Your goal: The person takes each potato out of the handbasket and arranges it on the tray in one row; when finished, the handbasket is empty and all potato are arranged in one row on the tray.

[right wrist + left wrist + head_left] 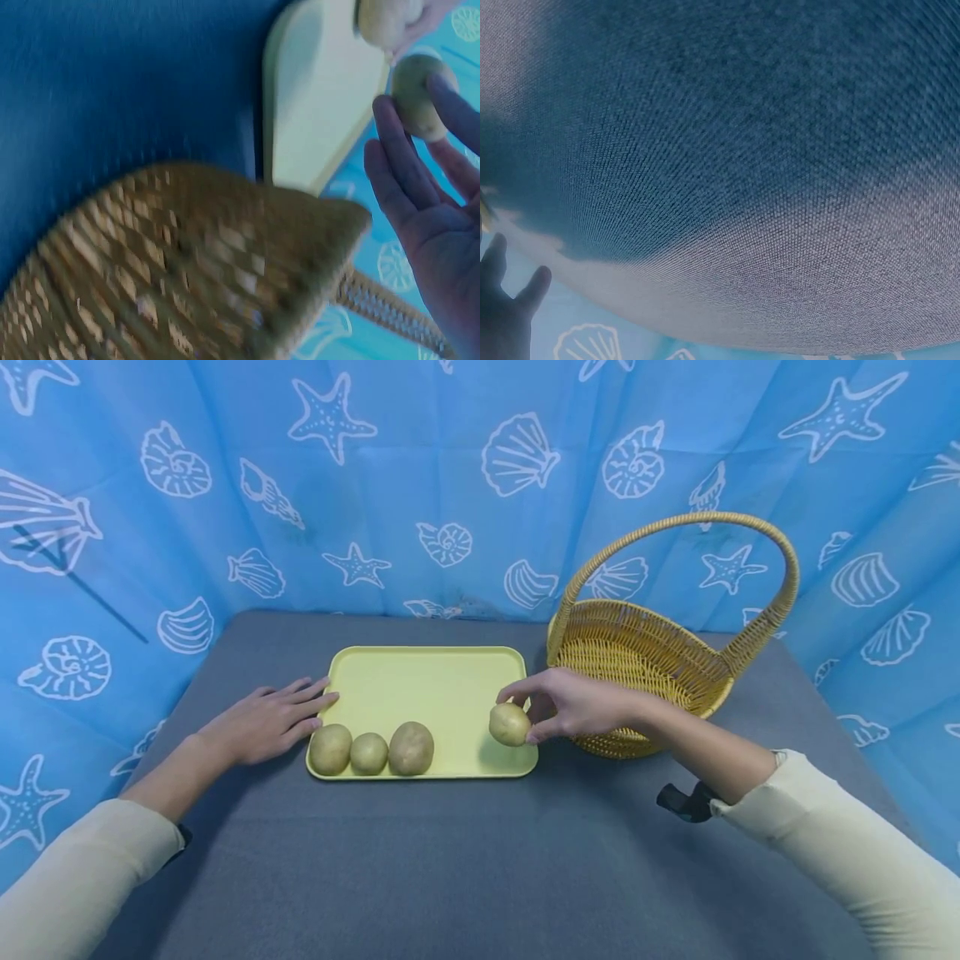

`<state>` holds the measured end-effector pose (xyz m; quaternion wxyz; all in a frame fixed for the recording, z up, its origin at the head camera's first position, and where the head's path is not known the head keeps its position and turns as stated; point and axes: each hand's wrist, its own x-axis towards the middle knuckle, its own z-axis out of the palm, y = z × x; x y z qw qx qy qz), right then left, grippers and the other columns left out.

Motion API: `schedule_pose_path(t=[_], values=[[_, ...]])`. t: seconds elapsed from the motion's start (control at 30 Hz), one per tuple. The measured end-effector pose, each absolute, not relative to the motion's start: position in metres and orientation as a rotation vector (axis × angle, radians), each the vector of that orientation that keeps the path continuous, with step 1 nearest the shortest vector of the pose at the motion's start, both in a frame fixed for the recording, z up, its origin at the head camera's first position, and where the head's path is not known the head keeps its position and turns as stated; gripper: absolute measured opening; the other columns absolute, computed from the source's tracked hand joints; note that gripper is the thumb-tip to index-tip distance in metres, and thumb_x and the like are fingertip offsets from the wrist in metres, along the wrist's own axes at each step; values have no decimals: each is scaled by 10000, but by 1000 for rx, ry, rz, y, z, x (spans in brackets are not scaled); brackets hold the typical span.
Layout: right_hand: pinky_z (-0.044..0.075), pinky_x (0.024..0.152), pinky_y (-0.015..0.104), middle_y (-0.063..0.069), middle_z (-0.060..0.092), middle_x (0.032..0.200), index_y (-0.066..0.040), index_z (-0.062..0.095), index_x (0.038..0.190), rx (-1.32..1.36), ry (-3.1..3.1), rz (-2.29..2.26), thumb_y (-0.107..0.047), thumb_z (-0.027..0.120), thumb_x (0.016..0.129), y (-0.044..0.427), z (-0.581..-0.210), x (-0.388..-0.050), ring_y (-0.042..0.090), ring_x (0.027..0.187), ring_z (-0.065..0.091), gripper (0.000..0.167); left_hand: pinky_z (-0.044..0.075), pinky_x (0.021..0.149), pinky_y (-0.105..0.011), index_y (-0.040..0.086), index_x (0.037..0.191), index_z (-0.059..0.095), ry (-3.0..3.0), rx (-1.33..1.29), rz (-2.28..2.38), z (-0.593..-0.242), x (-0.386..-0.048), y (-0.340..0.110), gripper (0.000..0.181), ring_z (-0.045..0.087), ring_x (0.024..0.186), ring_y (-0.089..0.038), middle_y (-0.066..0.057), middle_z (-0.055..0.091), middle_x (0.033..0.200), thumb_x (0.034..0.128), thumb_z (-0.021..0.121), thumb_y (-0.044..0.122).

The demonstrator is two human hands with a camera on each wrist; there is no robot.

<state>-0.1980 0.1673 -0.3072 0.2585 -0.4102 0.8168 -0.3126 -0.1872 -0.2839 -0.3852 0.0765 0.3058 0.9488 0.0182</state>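
Between the thumb and fingers of my right hand [566, 702] is a potato [509, 725], held above the right end of a yellow tray [450, 668]. The right wrist view shows the same potato [421, 97] at the fingertips. Three more potatoes sit in a row along the tray's near left side: a left one [331, 749], a smaller middle one [369, 753] and a larger right one [411, 748]. My left hand [262, 722] rests at the tray's left edge with fingers extended, close to the left potato. In the left wrist view only part of that hand [506, 307] shows.
A yellow wicker basket [637, 643] with a tall arched handle [675, 520] stands right of the tray, beneath and behind my right forearm. Grey cloth [450, 868] covers the table. A blue curtain [420, 485] with white shell prints hangs behind it.
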Motion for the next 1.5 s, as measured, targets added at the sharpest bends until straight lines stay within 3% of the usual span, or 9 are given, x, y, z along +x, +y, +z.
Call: schedule_pose_path(t=[0.3,0.63,0.9,1.27,1.5], values=[[557,874,330,165,654,1170,22,552,1351,-1076,2252,-893,-1,773,848,134,-339,-188,216,1015,696,551,315,1052,-667,150,1562,356,2844,917,56,-387,-186,-286,536,281,1456,-406,-131,286,1615,1086,379,395],[553,813,325,80,717,965,1,609,1252,-1176,2363,-802,-94,836,806,97,-365,-183,180,872,686,509,315,1046,-677,158,1564,355,2844,919,69,-389,-186,-288,536,275,1455,-416,-132,280,1618,1086,375,401],[547,760,262,58,712,901,-31,601,1163,-1143,2396,-848,-164,884,763,92,-370,-184,172,812,691,508,301,1059,-673,158,1570,339,2835,903,74,-382,-186,-287,542,270,1460,-407,-126,279,1619,1087,368,404],[542,748,258,71,699,931,-38,590,1249,-1124,2359,-799,-265,877,781,100,-360,-187,128,793,692,594,317,1047,-671,154,1562,360,2844,927,52,-387,-188,-285,533,282,1454,-409,-130,283,1617,1087,376,397],[548,755,280,116,680,998,-17,580,1301,-1074,2355,-793,-243,859,803,115,-345,-192,149,825,697,614,319,1044,-672,151,1561,361,2840,928,57,-387,-188,-285,533,282,1454,-410,-132,285,1616,1087,378,394]])
